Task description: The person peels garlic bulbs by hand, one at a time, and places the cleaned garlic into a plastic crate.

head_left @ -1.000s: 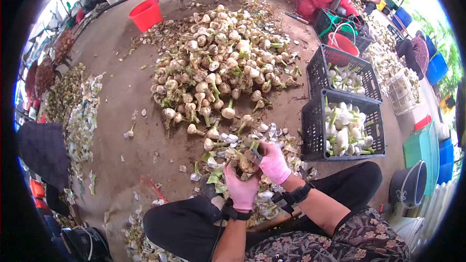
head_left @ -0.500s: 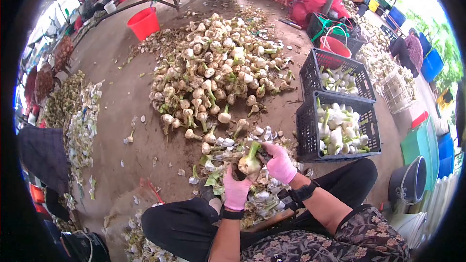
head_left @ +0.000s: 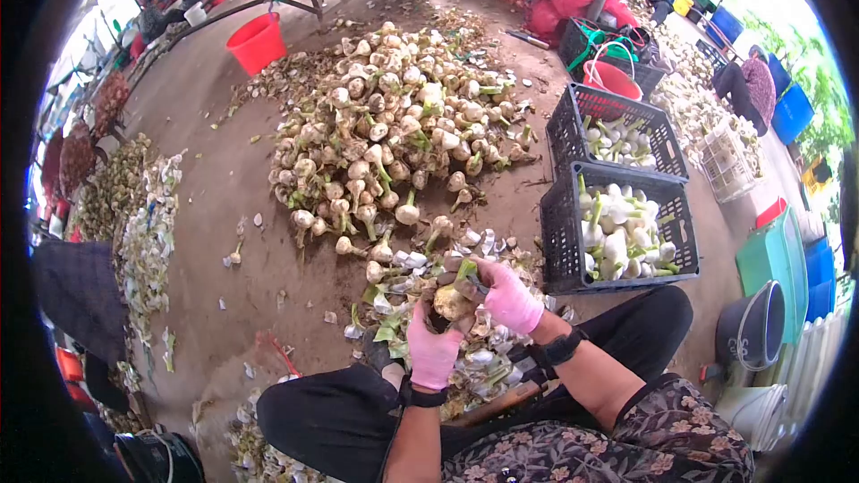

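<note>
Low in front of my crossed legs I hold a garlic bulb [head_left: 453, 304], roots and dirty yellowish side facing up. My left hand [head_left: 433, 351], in a pink glove with dark fingertips, is wrapped around the bulb from the left and below. My right hand [head_left: 508, 297], gloved the same way, is closed at the green garlic stem [head_left: 466, 270] with its thumb and fingers around it. I cannot tell whether a small tool is also in that hand. Peeled papery skins [head_left: 488, 362] lie beneath both hands.
A large garlic heap [head_left: 385, 125] lies ahead. Black crates with cleaned garlic stand at right, the near crate [head_left: 622, 279] and far crate [head_left: 667, 125]. A red bucket [head_left: 256, 43] stands behind the heap. A dark bucket [head_left: 750, 326] is at far right. Other people sit at upper right.
My right hand has moved left over the garlic stem, its fingers now covering part of it. The bulb has turned and tipped slightly in my left hand. The view has shifted a little.
</note>
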A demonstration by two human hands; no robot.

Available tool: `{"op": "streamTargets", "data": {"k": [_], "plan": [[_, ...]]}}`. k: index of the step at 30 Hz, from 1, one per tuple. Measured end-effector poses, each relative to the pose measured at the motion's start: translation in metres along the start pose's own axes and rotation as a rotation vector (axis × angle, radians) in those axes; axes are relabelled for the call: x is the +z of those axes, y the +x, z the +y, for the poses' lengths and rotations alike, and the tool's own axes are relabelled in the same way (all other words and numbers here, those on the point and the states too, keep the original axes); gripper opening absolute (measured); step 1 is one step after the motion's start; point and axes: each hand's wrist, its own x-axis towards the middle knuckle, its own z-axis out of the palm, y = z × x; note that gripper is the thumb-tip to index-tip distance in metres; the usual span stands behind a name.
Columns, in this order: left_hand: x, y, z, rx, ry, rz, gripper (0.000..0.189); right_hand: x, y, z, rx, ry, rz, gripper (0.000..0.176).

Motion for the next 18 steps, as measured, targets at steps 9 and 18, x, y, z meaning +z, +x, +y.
{"op": "streamTargets", "data": {"k": [9,18], "plan": [[-0.014,-0.001,-0.013,-0.2,-0.436,-0.096,0.051,-0.011,-0.012,0.018,-0.177,-0.403,0.187,0.051],[0.0,-0.005,0.001,-0.698,-1.112,-0.194,0.052,-0.007,-0.025,-0.009,-0.051,-0.212,0.178,0.033]]}}
